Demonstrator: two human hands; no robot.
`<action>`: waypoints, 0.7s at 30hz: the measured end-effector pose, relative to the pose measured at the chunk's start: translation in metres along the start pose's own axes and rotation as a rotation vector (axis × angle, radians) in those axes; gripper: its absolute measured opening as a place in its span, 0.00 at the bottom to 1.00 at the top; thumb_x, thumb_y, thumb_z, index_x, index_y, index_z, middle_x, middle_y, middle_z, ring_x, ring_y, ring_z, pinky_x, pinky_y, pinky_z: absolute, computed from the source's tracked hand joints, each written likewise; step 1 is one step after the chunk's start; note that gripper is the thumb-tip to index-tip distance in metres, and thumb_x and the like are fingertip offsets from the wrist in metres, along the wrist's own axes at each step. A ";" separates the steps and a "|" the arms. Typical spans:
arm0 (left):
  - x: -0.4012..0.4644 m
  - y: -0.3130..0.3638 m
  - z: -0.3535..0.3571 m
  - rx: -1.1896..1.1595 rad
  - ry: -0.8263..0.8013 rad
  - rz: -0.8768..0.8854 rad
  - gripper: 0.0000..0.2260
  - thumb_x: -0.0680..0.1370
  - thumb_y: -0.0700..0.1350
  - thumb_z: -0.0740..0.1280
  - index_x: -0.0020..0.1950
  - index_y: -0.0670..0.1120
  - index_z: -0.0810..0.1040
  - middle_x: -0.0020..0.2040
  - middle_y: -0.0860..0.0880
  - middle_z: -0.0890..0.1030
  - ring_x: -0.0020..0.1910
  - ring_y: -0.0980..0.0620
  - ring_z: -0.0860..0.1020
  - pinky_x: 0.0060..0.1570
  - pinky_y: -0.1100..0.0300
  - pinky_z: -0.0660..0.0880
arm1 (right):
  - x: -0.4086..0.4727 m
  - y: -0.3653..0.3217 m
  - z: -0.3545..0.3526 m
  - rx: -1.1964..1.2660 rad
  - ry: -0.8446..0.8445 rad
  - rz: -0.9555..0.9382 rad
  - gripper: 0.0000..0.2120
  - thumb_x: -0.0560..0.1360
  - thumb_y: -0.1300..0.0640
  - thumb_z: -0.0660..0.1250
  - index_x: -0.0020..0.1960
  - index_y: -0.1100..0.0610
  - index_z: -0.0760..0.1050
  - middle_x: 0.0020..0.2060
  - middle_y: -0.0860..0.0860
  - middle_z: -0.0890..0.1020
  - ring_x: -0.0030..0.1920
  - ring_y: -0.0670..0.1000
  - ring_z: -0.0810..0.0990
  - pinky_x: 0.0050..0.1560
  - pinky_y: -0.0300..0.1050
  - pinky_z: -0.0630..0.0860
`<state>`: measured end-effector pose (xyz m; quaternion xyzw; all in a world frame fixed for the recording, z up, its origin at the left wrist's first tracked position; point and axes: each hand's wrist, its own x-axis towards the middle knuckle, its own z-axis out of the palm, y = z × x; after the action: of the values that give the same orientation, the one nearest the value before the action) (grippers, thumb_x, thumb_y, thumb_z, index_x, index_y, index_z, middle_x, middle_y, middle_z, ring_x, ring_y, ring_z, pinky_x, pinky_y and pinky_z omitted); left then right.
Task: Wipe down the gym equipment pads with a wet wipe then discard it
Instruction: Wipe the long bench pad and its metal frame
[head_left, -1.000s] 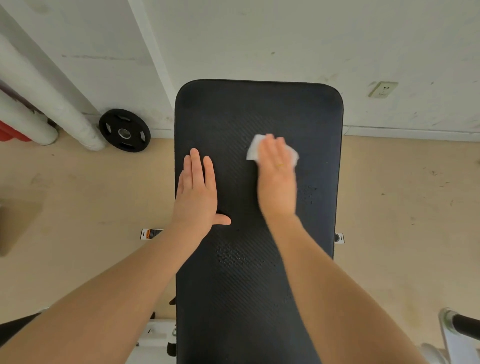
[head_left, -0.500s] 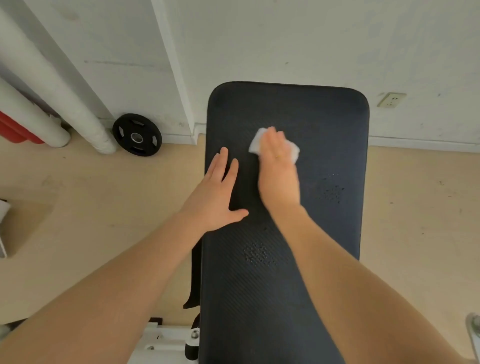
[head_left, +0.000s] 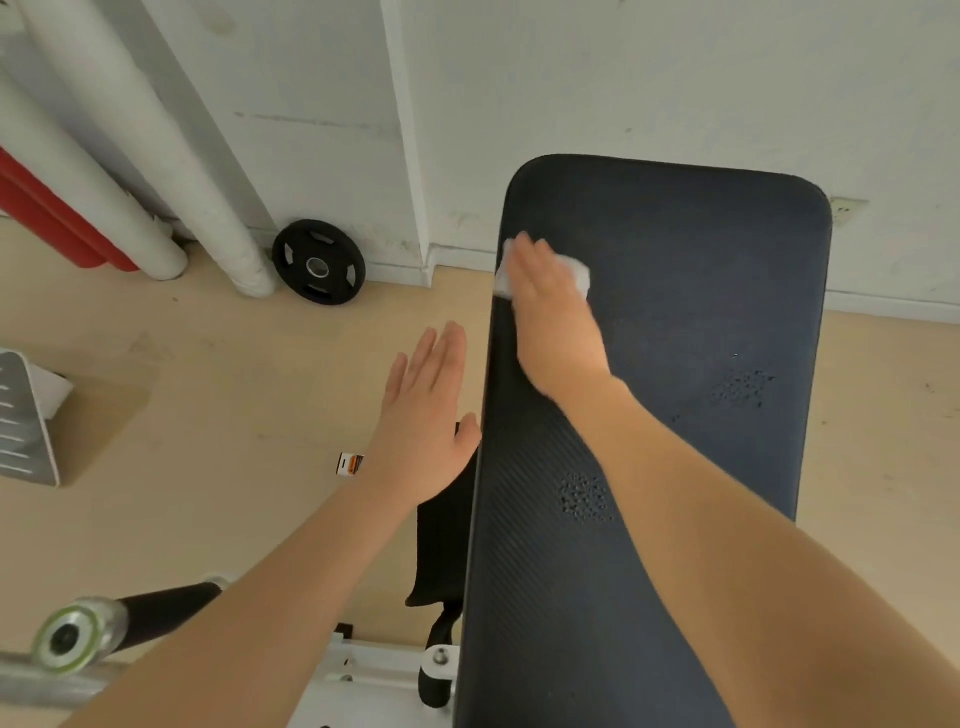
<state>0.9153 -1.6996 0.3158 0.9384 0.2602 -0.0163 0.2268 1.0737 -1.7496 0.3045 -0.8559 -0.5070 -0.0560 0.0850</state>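
A long black bench pad runs away from me toward the wall. My right hand lies flat on a white wet wipe and presses it against the pad near its far left edge; the wipe shows on both sides of the fingers. My left hand hovers beside the pad's left edge with straight fingers, holding nothing and off the pad. Wet dotted patches mark the pad's middle and right side.
A black weight plate leans against the wall at the left. White pipes and a red pad stand further left. A bar end with a green ring pokes in at bottom left. The white bench frame lies under the pad.
My right hand has slid the wipe left to the pad's left edge. My left hand has lifted off the pad and moved out to its left. The camera has shifted left.
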 end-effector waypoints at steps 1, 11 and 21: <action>-0.002 0.000 0.000 -0.020 -0.001 0.014 0.35 0.79 0.44 0.59 0.75 0.44 0.37 0.77 0.48 0.42 0.75 0.52 0.39 0.70 0.59 0.35 | -0.017 -0.006 0.008 -0.073 -0.024 -0.110 0.30 0.78 0.58 0.54 0.74 0.66 0.47 0.74 0.60 0.52 0.74 0.60 0.51 0.73 0.53 0.52; -0.015 0.006 0.017 -0.093 -0.088 -0.041 0.34 0.79 0.44 0.59 0.75 0.43 0.38 0.77 0.47 0.43 0.76 0.51 0.44 0.71 0.61 0.42 | -0.067 -0.004 0.010 0.032 -0.095 -0.146 0.27 0.77 0.49 0.52 0.69 0.64 0.65 0.68 0.58 0.69 0.69 0.57 0.68 0.66 0.54 0.64; 0.005 0.024 0.018 -0.159 -0.065 0.009 0.29 0.80 0.44 0.58 0.76 0.49 0.47 0.77 0.50 0.45 0.76 0.52 0.47 0.71 0.60 0.48 | -0.051 0.020 -0.008 0.062 0.072 -0.037 0.24 0.66 0.66 0.73 0.61 0.63 0.75 0.61 0.58 0.77 0.59 0.60 0.77 0.50 0.54 0.76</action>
<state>0.9332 -1.7231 0.3089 0.9177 0.2488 -0.0250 0.3088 1.0670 -1.8044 0.3014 -0.8409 -0.5206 -0.0726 0.1286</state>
